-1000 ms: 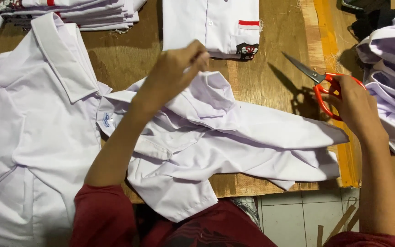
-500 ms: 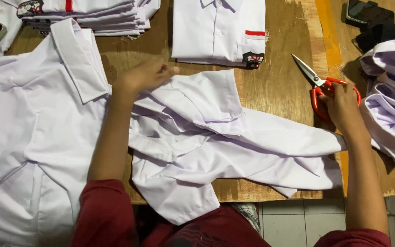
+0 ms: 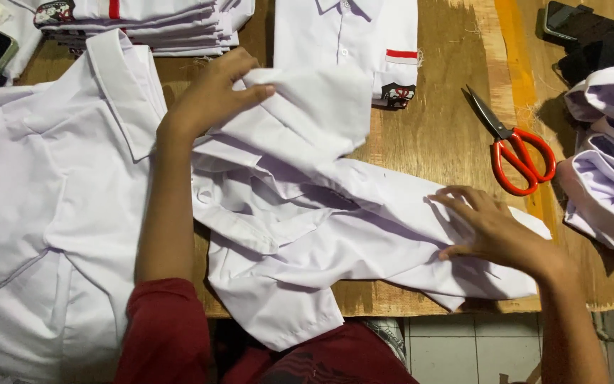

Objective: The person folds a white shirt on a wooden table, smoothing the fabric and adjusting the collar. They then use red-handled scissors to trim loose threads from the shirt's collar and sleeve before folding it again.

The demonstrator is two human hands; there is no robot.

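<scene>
Scissors are lying on the wooden table now, released by the right hand, which is pressing flat, fingers spread, on the white shirt mid-table. Left hand is pinching the shirt's folded edge.

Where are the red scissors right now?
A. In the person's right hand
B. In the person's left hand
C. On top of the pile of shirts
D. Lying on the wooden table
D: the red scissors lie alone on the wooden table, while the right hand rests flat on the white shirt and the left hand grips its cloth.
</scene>
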